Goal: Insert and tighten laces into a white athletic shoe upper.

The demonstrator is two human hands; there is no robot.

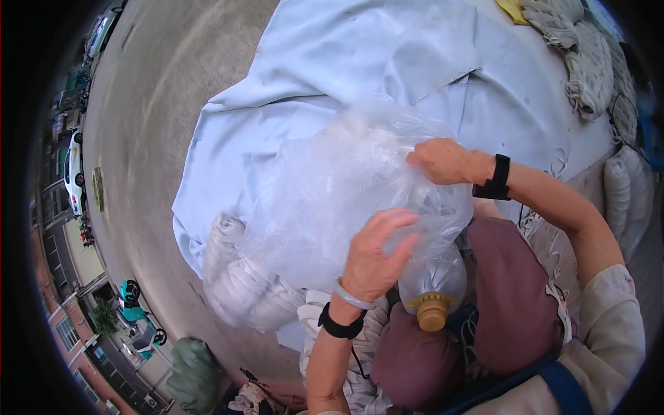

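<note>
A large, thin clear plastic bag (325,187) spreads in front of me, crumpled and partly puffed up. My right hand (446,162) is closed on its right side, fingers curled into the film. Nearer to me my left hand (380,252) is open over the bag's near edge, thumb and fingers apart, slightly blurred. Between my knees is a big clear plastic bottle (437,273) with a yellow cap (433,315) pointing toward me. The bag's film lies against the bottle's far part and hides it.
A pale blue-white cloth (360,48) covers the ground under the bag. White knitted bundles (242,283) lie at left, and others (588,69) at far right. A dark green sack (191,373) stands at lower left. Beyond the pavement are a teal scooter (142,321) and a white car (74,173).
</note>
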